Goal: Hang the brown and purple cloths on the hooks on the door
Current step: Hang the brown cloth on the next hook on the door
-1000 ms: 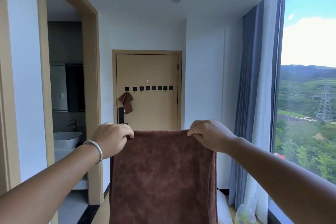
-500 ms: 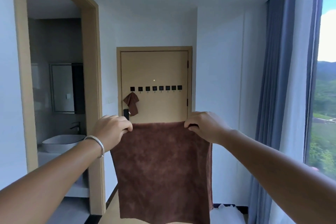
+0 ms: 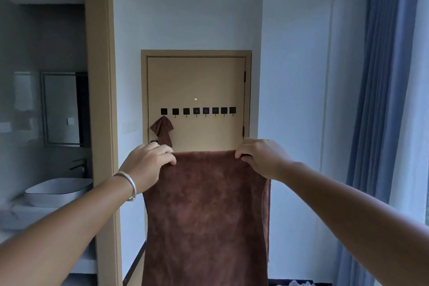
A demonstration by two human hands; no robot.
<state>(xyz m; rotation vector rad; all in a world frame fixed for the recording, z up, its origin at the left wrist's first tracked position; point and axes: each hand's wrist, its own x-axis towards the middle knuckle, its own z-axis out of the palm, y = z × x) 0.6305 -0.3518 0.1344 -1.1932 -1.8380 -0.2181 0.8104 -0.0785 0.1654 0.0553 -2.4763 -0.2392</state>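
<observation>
A large brown cloth (image 3: 206, 211) hangs flat in front of me, stretched by its top edge. My left hand (image 3: 148, 162) pinches its upper left corner and my right hand (image 3: 260, 158) pinches the upper right corner. Straight ahead stands the tan door (image 3: 197, 76) with a row of several black square hooks (image 3: 197, 111) across it. A smaller brown cloth (image 3: 162, 129) hangs from the leftmost hook. The held cloth hides the lower part of the door. No purple cloth is in view.
A wooden-framed doorway (image 3: 102, 123) on the left opens onto a bathroom with a white basin (image 3: 58, 190) and a mirror (image 3: 61, 109). Blue curtains (image 3: 380, 111) hang along the right, with a white wall (image 3: 290, 100) between them and the door.
The view has turned left and moved closer to the door; the window has slid out of sight. Both hands keep the same grip on the brown cloth, held a little higher.
</observation>
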